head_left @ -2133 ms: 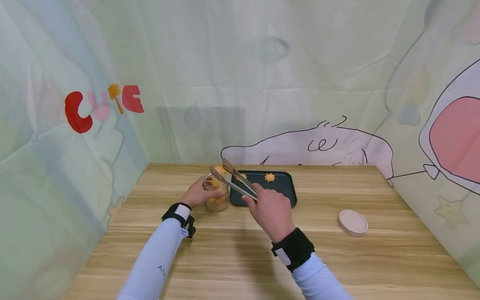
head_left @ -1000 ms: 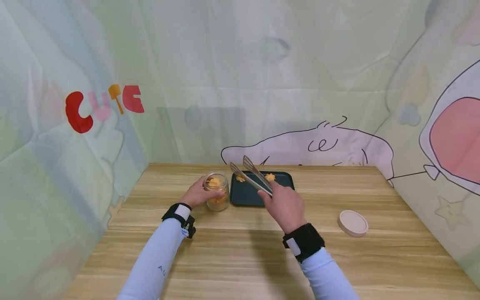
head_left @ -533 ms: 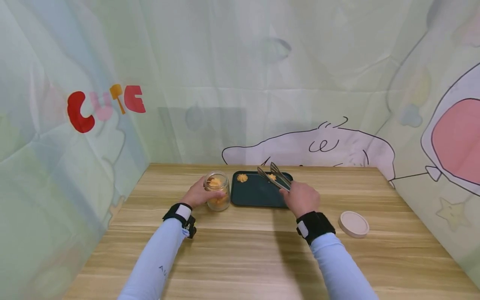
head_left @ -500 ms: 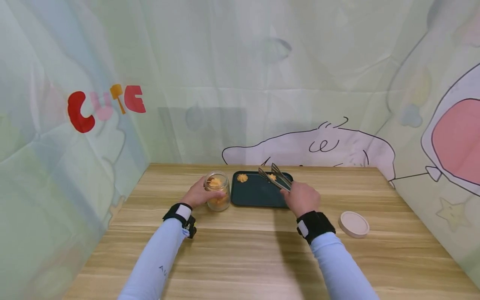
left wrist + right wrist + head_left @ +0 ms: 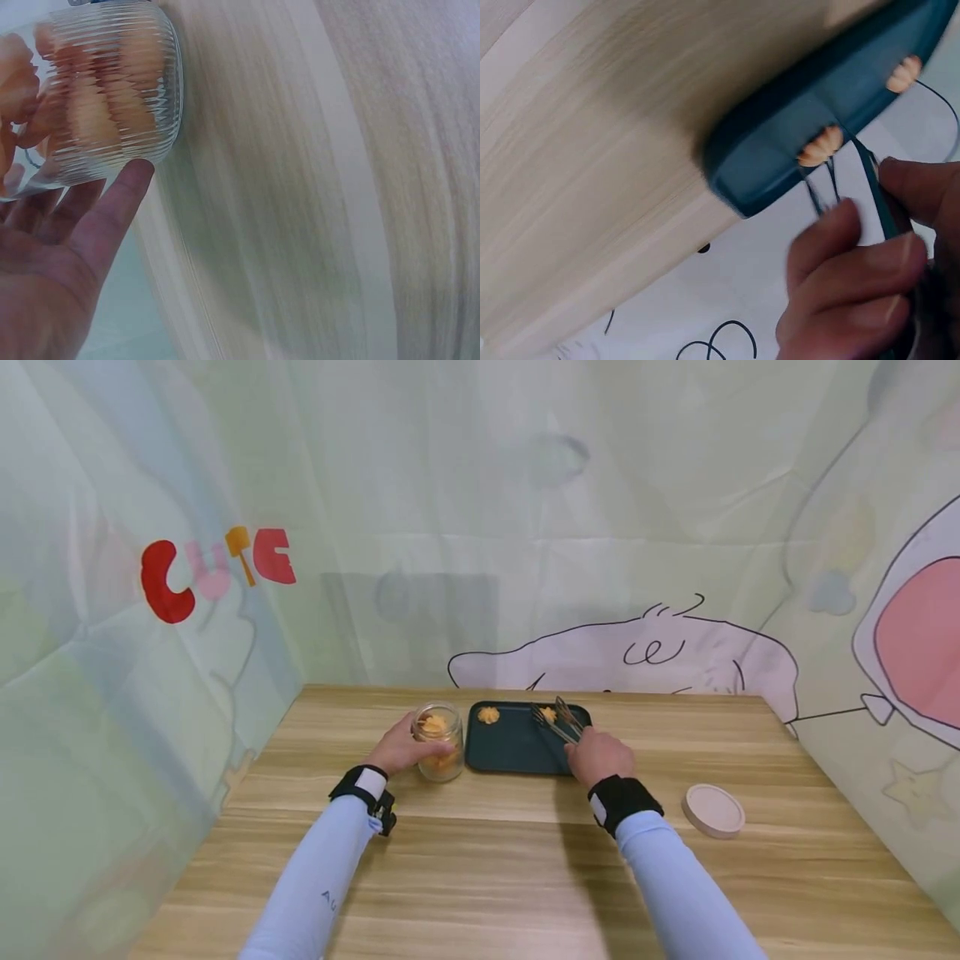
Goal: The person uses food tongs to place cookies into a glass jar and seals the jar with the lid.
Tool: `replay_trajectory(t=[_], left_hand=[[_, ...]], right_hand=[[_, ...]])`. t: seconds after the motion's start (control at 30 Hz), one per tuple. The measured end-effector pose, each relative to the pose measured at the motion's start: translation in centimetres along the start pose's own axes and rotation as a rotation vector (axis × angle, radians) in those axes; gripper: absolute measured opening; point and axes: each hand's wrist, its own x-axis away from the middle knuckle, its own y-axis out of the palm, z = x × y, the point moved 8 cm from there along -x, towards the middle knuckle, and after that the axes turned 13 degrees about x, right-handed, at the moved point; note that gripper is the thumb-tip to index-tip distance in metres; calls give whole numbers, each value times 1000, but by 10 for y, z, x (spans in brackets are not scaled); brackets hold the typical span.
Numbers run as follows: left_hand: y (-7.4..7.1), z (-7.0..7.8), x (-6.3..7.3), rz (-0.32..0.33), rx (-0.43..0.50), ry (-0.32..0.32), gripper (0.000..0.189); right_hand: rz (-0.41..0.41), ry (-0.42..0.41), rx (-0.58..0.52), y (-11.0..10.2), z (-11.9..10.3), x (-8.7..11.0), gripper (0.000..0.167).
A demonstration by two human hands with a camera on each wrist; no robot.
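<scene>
My left hand (image 5: 405,747) grips a clear glass jar (image 5: 441,767) standing on the table; orange flower-shaped cookies (image 5: 94,97) show through its ribbed wall in the left wrist view. My right hand (image 5: 602,756) holds metal tongs (image 5: 558,727) over the dark tray (image 5: 517,752). The tongs' tips are spread to either side of a cookie (image 5: 821,146) at the tray's far right; whether they touch it I cannot tell. A second cookie (image 5: 488,716) lies at the tray's far left.
A round pale lid (image 5: 713,811) lies on the wooden table (image 5: 480,877), right of my right hand. A printed cloth backdrop (image 5: 405,543) rises behind the table's far edge and along both sides.
A cookie between the tongs over the jar has gone into the jar. My right hand has then carried the tongs rightward and lowered them around the tray's right cookie. My left hand stays put.
</scene>
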Motion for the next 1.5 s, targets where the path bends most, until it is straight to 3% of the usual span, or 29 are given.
replay_trajectory(t=[0.27,0.93,1.27,1.5], left_hand=[[0,0,-2,2,-14,-10,94],[0,-1,0,3,-11,-19,92],[0,2,1,-15,-19,12,92],[-2,-1,-2,-27,-3,19,92]], right_hand=[[36,-49,44,2,-2,-2,42],[25,-34,62,7,-7,9,47],[156,-37,34,5,-10,27,33],[151,-37,20,3,-14,38,37]])
